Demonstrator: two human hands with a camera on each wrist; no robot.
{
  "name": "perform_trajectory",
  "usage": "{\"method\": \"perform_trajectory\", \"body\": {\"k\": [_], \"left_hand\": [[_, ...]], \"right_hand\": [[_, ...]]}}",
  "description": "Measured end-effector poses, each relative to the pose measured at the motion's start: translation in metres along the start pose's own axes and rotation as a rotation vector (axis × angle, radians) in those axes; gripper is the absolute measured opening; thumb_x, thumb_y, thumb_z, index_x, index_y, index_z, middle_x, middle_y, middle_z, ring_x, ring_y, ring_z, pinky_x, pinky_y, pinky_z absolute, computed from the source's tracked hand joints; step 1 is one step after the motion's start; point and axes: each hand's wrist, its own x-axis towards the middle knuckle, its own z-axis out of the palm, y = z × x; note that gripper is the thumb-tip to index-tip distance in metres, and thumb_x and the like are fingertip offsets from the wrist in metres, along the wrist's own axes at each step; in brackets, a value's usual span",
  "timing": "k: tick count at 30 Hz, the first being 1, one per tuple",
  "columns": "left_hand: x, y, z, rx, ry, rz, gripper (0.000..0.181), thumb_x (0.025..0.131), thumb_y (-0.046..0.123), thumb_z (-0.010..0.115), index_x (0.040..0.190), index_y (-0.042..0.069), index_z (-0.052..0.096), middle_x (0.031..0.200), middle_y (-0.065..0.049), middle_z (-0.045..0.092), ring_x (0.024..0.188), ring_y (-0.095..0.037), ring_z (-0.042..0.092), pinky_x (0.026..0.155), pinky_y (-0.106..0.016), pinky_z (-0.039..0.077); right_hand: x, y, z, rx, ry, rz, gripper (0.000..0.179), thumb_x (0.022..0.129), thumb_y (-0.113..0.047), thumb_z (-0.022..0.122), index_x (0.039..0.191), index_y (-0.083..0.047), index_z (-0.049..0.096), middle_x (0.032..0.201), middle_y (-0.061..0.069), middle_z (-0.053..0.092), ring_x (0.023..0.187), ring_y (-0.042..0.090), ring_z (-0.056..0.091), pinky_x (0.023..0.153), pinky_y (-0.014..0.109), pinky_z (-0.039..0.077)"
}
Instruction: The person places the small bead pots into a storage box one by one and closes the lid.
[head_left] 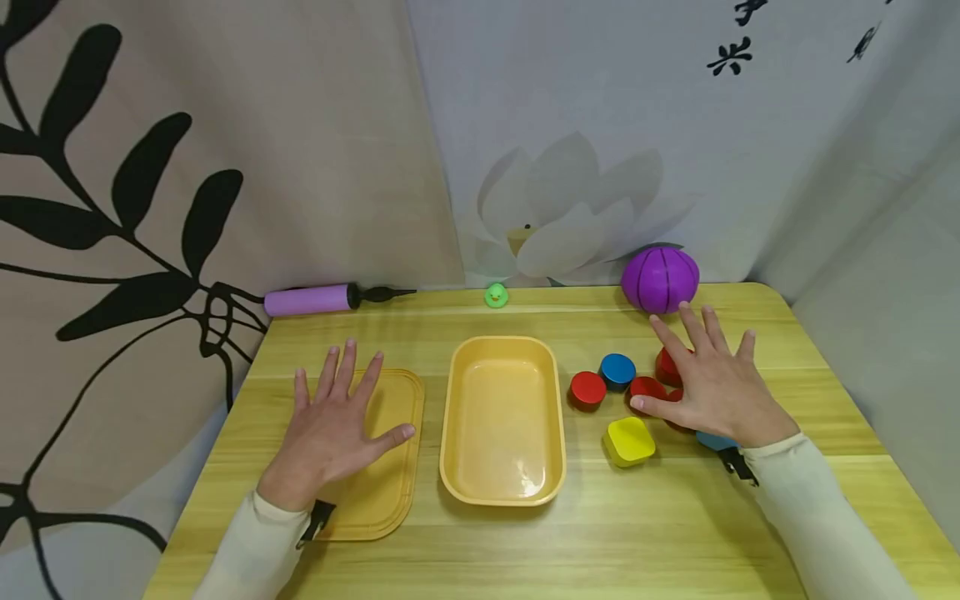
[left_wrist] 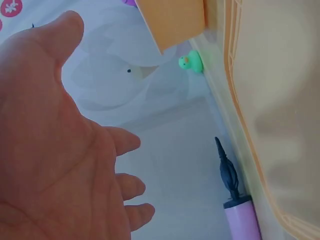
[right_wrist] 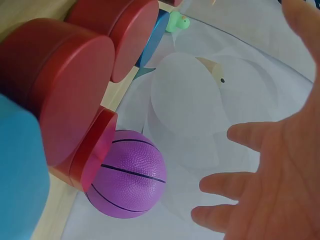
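Note:
My left hand (head_left: 326, 442) hovers with spread fingers above a flat yellow-orange lid (head_left: 393, 467), holding nothing. Also spread and holding nothing, my right hand (head_left: 720, 387) is over a group of round tins at the right. Of these, a red tin (head_left: 587, 390) and a blue tin (head_left: 617, 372) show fully, while other red tins (right_wrist: 75, 95) are partly hidden by the hand in the head view. A yellow rounded-square box (head_left: 629, 442) sits just left of the hand; a light blue box (right_wrist: 20, 170) lies under the right wrist. Between the hands stands a yellow-orange tray (head_left: 502, 417) with nothing in it.
Along the table's back edge are a purple hand pump (head_left: 311, 301) with a black nozzle, a small green duck (head_left: 496, 295) and a purple ball (head_left: 660, 279) with black lines. Patterned curtains (head_left: 337, 150) hang behind the wooden table (head_left: 502, 550).

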Motion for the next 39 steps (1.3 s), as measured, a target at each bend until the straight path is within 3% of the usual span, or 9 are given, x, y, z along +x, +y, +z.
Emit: {"method": "perform_trajectory", "body": {"k": [5,10,13,16,19,22,28,35,39], "left_hand": [[0.001,-0.001,0.002,-0.023,0.018,0.01,0.114,0.088,0.091,0.046,0.171,0.018,0.018,0.178,-0.017,-0.008,0.164,-0.046,0.003,0.123,-0.078,0.01],[0.002,-0.001,0.006,-0.085,0.054,0.036,0.104,0.095,0.081,0.05,0.17,0.014,0.024,0.178,-0.021,0.002,0.162,-0.048,0.014,0.122,-0.073,0.026],[0.001,0.0,0.01,-0.143,0.069,0.048,0.093,0.1,0.073,0.051,0.168,0.013,0.029,0.177,-0.023,0.01,0.157,-0.051,0.026,0.111,-0.073,0.041],[0.0,0.003,0.014,-0.213,0.065,0.055,0.086,0.103,0.069,0.052,0.167,0.015,0.032,0.176,-0.02,0.016,0.152,-0.051,0.037,0.098,-0.072,0.051],[-0.002,0.007,0.018,-0.279,0.067,0.067,0.082,0.103,0.065,0.055,0.166,0.017,0.035,0.176,-0.018,0.02,0.148,-0.051,0.043,0.096,-0.07,0.053],[-0.002,0.011,0.021,-0.36,0.082,0.085,0.078,0.103,0.059,0.06,0.164,0.016,0.037,0.174,-0.018,0.025,0.146,-0.05,0.047,0.102,-0.069,0.051],[-0.003,0.017,0.029,-0.619,0.063,0.127,0.07,0.103,0.043,0.07,0.159,0.011,0.044,0.166,-0.018,0.039,0.142,-0.042,0.053,0.105,-0.057,0.055],[0.0,0.026,0.039,-0.876,-0.025,0.074,0.062,0.102,0.039,0.072,0.156,0.021,0.048,0.159,-0.009,0.048,0.141,-0.038,0.055,0.105,-0.048,0.057],[0.002,0.031,0.043,-0.986,-0.061,0.058,0.061,0.102,0.033,0.073,0.155,0.017,0.049,0.158,-0.013,0.049,0.139,-0.039,0.057,0.104,-0.042,0.058]], "right_hand": [[0.001,0.002,0.0,0.027,0.008,-0.008,0.113,0.085,-0.082,0.065,0.17,-0.022,0.023,0.176,0.024,0.01,0.161,0.053,0.008,0.11,0.09,0.016],[0.004,0.007,0.002,0.053,0.095,-0.058,0.106,0.086,-0.074,0.072,0.167,-0.017,0.033,0.171,0.025,0.025,0.156,0.049,0.025,0.111,0.08,0.034],[0.004,0.011,0.003,0.082,0.131,-0.071,0.103,0.086,-0.068,0.076,0.165,-0.014,0.037,0.168,0.025,0.03,0.15,0.049,0.035,0.103,0.076,0.045],[0.001,0.014,0.005,0.127,0.115,-0.047,0.101,0.087,-0.065,0.077,0.164,-0.013,0.038,0.168,0.024,0.032,0.147,0.049,0.039,0.1,0.077,0.047],[-0.003,0.017,0.006,0.166,0.093,-0.02,0.099,0.089,-0.062,0.076,0.165,-0.013,0.037,0.168,0.024,0.032,0.146,0.05,0.04,0.101,0.078,0.045],[-0.007,0.022,0.008,0.199,0.09,-0.013,0.097,0.09,-0.061,0.076,0.165,-0.013,0.037,0.167,0.024,0.033,0.146,0.051,0.039,0.103,0.078,0.043],[-0.018,0.034,0.014,0.273,0.097,-0.001,0.091,0.091,-0.056,0.078,0.162,-0.012,0.04,0.163,0.025,0.039,0.144,0.05,0.041,0.105,0.079,0.04],[-0.027,0.049,0.025,0.346,0.089,0.016,0.085,0.094,-0.047,0.079,0.159,-0.008,0.043,0.157,0.027,0.045,0.14,0.053,0.043,0.103,0.08,0.039],[-0.026,0.058,0.031,0.372,0.086,0.026,0.079,0.097,-0.043,0.077,0.159,-0.007,0.043,0.156,0.027,0.047,0.136,0.052,0.047,0.099,0.078,0.043]]}}
